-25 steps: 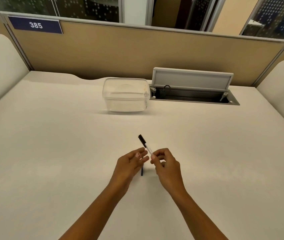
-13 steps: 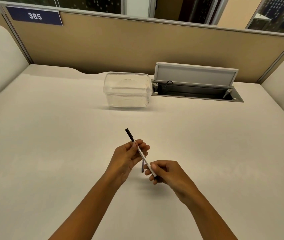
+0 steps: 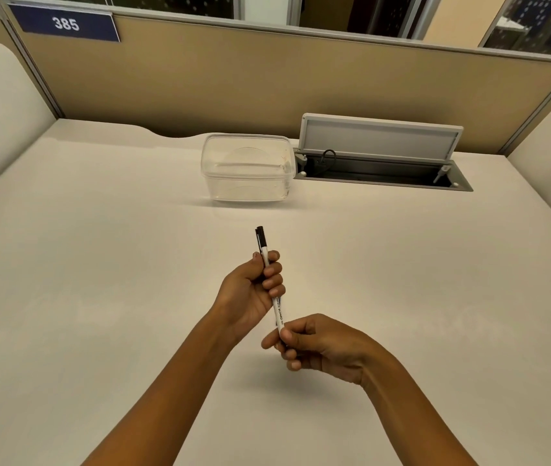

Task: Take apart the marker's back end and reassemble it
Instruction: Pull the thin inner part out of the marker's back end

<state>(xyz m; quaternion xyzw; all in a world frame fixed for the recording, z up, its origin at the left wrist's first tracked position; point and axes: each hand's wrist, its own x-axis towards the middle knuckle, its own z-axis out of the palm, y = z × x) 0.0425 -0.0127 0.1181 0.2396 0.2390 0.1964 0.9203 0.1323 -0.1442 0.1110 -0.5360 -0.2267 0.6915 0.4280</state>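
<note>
White marker (image 3: 278,312) with black cap: your left hand (image 3: 250,294) clenches its upper barrel, your right hand (image 3: 317,344) pinches its back end

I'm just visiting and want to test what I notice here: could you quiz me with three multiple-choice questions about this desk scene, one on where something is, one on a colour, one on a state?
1. Where is the clear plastic container?
A. Just left of the open cable hatch
B. In the person's lap
C. On the 385 sign

2. What colour is the marker cap?
A. Red
B. Black
C. Green

3. How is the marker held?
A. Lying loose on the desk
B. By one hand
C. By both, left hand high, right hand low

Answers: 1 A, it sits beside the hatch; 2 B, the upper tip is black; 3 C, both hands grip it.
</note>
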